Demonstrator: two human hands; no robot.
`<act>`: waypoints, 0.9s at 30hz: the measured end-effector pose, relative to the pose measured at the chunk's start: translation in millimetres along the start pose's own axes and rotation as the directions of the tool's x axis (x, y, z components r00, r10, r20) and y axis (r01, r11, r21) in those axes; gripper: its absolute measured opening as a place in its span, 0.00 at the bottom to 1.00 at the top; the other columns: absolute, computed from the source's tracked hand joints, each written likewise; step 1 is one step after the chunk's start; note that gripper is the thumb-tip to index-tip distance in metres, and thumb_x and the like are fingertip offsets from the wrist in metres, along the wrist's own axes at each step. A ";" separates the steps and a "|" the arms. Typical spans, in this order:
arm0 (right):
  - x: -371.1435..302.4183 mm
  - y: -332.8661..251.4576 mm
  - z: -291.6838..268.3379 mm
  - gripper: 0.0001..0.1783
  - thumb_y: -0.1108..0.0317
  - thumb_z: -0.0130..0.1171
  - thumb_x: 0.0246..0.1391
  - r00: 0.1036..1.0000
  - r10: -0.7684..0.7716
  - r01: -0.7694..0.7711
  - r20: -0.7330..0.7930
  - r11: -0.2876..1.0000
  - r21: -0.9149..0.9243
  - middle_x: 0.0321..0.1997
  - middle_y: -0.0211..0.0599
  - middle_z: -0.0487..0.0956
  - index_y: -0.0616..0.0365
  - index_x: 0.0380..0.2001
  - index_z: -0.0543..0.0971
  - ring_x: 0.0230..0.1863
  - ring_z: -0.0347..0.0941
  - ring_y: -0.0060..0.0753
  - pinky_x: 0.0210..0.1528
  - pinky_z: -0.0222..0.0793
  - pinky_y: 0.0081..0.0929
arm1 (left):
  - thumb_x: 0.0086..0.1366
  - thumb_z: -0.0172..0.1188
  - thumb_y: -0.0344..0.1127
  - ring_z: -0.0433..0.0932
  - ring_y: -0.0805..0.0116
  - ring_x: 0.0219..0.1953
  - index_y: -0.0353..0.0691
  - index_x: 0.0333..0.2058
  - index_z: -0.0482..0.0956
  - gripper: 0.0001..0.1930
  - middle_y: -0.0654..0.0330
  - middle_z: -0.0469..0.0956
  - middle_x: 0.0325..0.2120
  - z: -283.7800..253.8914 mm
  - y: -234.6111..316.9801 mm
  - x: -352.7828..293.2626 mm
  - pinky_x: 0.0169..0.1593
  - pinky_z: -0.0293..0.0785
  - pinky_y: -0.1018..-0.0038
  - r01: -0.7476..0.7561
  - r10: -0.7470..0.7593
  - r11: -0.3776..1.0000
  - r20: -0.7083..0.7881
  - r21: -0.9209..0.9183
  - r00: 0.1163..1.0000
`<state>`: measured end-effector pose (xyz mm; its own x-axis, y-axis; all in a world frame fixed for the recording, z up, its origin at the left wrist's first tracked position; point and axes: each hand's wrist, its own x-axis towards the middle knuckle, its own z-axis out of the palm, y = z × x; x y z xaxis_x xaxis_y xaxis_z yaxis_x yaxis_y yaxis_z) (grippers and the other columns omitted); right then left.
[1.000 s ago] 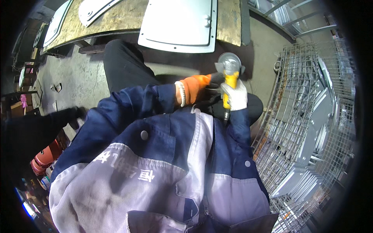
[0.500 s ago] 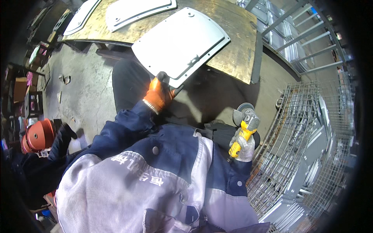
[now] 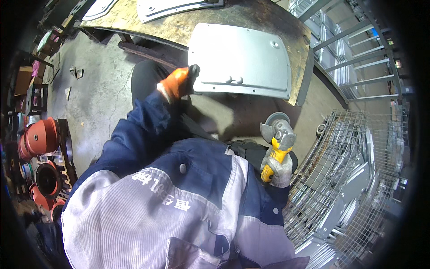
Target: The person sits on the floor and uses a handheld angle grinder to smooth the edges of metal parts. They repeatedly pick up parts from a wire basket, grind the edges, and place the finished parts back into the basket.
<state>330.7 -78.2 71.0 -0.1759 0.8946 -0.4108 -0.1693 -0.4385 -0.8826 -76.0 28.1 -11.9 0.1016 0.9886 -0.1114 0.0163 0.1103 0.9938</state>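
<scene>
Head view: the person's two hands are apart from each other. L hand [image 3: 176, 84], orange-gloved, is at near L corner of white panel [image 3: 239, 58]; cannot tell if its fingers grip. Panel lies on wooden bench [image 3: 264, 18], passing over near edge, close to near R corner. R hand [image 3: 280, 169], pale-gloved, is wrapped around yellow grinder [image 3: 281, 145], in front of that corner. Two other panels [image 3: 172, 9] lie toward bench's L end.

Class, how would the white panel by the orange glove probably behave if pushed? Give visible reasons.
The white panel seems stiff: its overhanging corner shows no clear sag. Broad and flat, it would probably slide rather than roll. Pushed further past the edge of the wooden table, it might tip.
</scene>
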 end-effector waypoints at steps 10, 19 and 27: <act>30.5 -24.3 63.3 0.21 0.70 0.65 0.46 0.976 0.119 -0.094 0.183 0.986 -0.138 0.26 0.37 0.76 0.63 0.43 0.71 0.24 0.74 0.28 0.26 0.71 0.24 | 0.72 0.40 0.49 0.61 0.53 0.64 0.44 0.68 0.46 0.30 0.50 0.54 0.66 -4.4 -1.3 0.1 0.64 0.59 0.60 -0.141 -0.369 0.684 -0.506 -0.716 0.780; 100.2 -32.8 140.1 0.19 0.66 0.65 0.49 0.949 0.162 -0.039 0.269 0.910 -0.412 0.31 0.34 0.76 0.63 0.42 0.73 0.25 0.72 0.23 0.27 0.69 0.23 | 0.62 0.60 0.50 0.68 0.59 0.59 0.39 0.61 0.63 0.34 0.51 0.67 0.58 67.5 32.5 -95.6 0.61 0.64 0.62 0.507 0.001 0.419 0.559 -0.753 0.829; 160.6 -44.1 192.8 0.18 0.67 0.61 0.50 0.939 0.195 0.076 0.283 0.685 -0.725 0.32 0.34 0.78 0.64 0.44 0.76 0.29 0.74 0.23 0.31 0.70 0.22 | 0.67 0.53 0.53 0.77 0.67 0.47 0.36 0.56 0.68 0.28 0.55 0.74 0.50 68.5 60.5 -71.8 0.50 0.75 0.73 0.332 -0.163 0.399 0.290 -0.855 0.943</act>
<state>122.9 68.3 88.1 -0.4724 0.7307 -0.4929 0.5734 -0.1700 -0.8015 -14.1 -43.3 55.8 0.3817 0.8843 -0.2689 -0.8097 0.4602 0.3640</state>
